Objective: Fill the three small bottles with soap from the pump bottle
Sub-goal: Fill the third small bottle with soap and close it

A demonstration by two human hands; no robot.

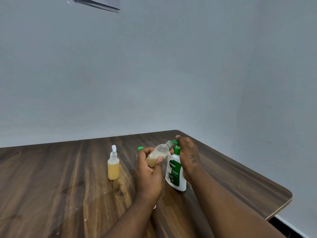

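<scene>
1. The left hand [149, 170] grips a small clear plastic bottle [158, 154], fingers and thumb curled round its lower half; the bottle is tilted and part-full of pale yellow soap; its open neck meets the pump spout.
2. The right hand [187, 155] curls over the green pump head of the white pump bottle [175, 176], which has a green label and stands on the dark wood-grain table [51, 186].
3. A green cap [140, 148] peeks from behind the left hand, mostly hidden; further left, apart from both hands, a small white-capped bottle [113, 166] stands upright, full of yellow soap.
</scene>
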